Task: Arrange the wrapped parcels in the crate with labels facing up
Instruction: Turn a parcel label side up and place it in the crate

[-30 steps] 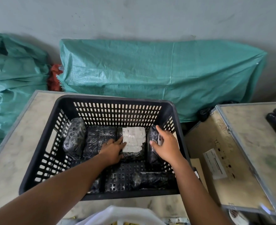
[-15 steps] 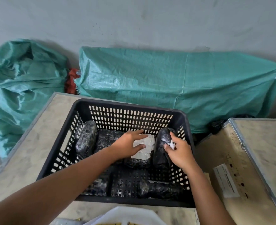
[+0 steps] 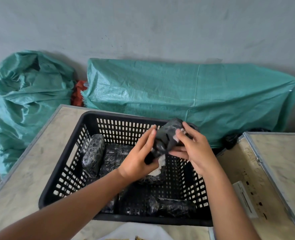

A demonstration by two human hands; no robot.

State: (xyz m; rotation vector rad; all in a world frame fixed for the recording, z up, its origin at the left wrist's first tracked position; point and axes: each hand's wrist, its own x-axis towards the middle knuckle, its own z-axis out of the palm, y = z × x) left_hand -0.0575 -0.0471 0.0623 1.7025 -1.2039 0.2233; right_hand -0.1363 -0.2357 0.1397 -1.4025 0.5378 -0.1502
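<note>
Both hands, left hand [image 3: 139, 163] and right hand [image 3: 195, 149], grip 1 black wrapped parcel [image 3: 167, 137] lifted above the black crate [image 3: 65, 172] at frame centre, apparently turning it. Next: find its label, then set it down label-up.

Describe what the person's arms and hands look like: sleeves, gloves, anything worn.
Both forearms are bare up to the frame's edge, with no sleeve in view. The left hand and right hand wear no gloves. No watch, bracelet or ring can be made out. Fingernails look short and unpainted.
</note>
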